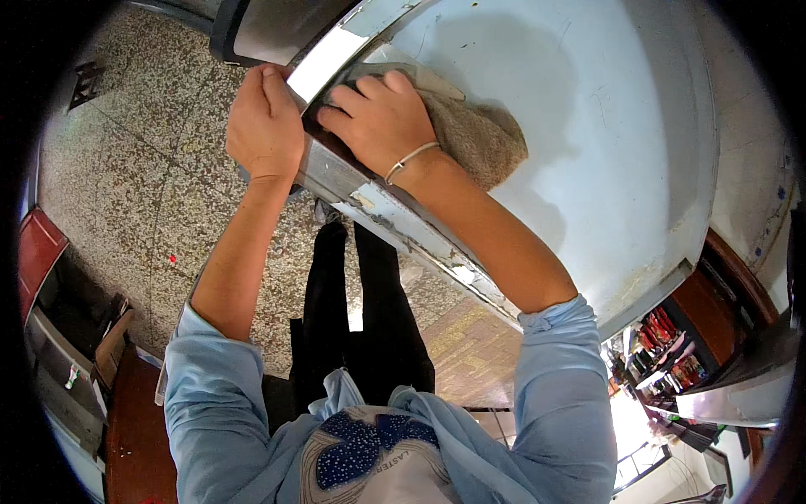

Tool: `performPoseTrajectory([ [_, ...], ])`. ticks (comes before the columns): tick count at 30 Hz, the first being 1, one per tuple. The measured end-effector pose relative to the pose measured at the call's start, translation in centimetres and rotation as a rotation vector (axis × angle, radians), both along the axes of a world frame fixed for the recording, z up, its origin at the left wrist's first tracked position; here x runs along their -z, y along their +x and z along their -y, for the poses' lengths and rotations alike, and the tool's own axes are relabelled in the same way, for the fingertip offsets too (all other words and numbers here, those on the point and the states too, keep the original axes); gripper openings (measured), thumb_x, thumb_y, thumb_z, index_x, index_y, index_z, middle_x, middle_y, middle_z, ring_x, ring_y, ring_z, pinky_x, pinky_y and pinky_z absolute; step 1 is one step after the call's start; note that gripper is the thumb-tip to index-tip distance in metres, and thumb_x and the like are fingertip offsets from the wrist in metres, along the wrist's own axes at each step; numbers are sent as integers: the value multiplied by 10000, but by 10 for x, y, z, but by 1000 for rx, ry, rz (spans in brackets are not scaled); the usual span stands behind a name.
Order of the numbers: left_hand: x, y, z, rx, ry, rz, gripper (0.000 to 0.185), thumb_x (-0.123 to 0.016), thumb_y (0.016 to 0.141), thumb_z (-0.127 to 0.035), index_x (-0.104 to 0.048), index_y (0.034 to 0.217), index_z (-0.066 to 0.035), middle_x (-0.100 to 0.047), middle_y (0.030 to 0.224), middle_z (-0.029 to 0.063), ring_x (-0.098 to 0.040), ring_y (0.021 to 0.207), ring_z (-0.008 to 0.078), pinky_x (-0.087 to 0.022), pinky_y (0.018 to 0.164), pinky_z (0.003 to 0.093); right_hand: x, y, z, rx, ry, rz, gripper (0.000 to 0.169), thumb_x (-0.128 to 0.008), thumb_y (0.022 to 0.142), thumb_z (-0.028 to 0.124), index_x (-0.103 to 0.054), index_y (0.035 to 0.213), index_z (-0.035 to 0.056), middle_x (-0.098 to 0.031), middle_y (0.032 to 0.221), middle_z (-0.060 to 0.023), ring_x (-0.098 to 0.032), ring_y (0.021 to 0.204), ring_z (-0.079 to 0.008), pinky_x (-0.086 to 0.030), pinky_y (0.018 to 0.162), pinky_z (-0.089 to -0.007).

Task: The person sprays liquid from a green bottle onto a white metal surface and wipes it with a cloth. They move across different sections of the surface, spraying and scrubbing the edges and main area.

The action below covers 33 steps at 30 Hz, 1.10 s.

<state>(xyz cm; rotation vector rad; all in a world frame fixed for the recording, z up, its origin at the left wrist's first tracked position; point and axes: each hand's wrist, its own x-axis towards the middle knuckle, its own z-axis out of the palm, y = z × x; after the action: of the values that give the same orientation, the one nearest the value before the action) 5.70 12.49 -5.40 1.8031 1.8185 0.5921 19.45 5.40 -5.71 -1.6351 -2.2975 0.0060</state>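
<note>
My left hand [266, 123] is closed over the outer edge of a metal-trimmed rim, its fingers curled with the thumb uppermost; what lies inside the fist is hidden. To its right, my right hand [378, 113], with a bangle on the wrist, presses with bent fingers on a dark strip just inside the rim. A brown cloth [485, 135] spreads from under that hand over a pale blue, worn panel [604, 157]. The cloth's far part, by the fingers, looks darker. Paint is chipped along the panel's near edge [409, 233].
A dark-edged appliance or cabinet [277, 28] stands beyond my left hand. Speckled terrazzo floor [145, 208] lies at left. A reddish-brown wooden surface [138, 428] is at lower left, and shelves with packaged goods [667, 353] stand at lower right.
</note>
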Motion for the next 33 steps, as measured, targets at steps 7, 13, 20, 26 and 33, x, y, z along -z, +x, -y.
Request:
performPoseTrajectory([
  [7,1,-3,-2,9,-38,5,324,-380,928,-322,-661,933,-163,-677,856,69,-626,785,332,-463,661,433,-1,88,-9,527,57,85,250,-574,811,228,-622,1057,228,-584,930,-22,-572,882,-228,-430,773,-416],
  [13,1,-3,-2,20,-33,-60,318,-379,922,-312,-657,941,-159,-675,870,77,-625,798,340,-467,662,456,-12,35,4,242,-156,32,244,-569,807,181,-716,971,286,-591,905,-17,-570,917,-194,-401,801,-379],
  [20,4,-1,-1,43,36,-57,308,-383,918,-315,-641,935,-147,-666,876,87,-617,783,361,-461,640,491,-6,2,3,77,-338,-118,269,-571,813,171,-717,997,303,-601,937,-4,-576,949,-193,-398,859,-372],
  [26,11,-9,-5,68,48,-135,320,-389,926,-359,-645,983,-177,-673,856,72,-632,785,359,-460,657,491,-32,29,25,-70,-534,51,250,-583,815,174,-714,1001,276,-579,1035,-30,-572,978,-205,-393,887,-380],
  [33,1,-3,-2,59,-3,-114,327,-372,908,-326,-634,952,-136,-656,947,97,-611,864,349,-471,687,479,-27,46,85,46,-297,-106,281,-628,808,233,-644,1089,237,-557,984,-7,-549,875,-192,-381,778,-354],
])
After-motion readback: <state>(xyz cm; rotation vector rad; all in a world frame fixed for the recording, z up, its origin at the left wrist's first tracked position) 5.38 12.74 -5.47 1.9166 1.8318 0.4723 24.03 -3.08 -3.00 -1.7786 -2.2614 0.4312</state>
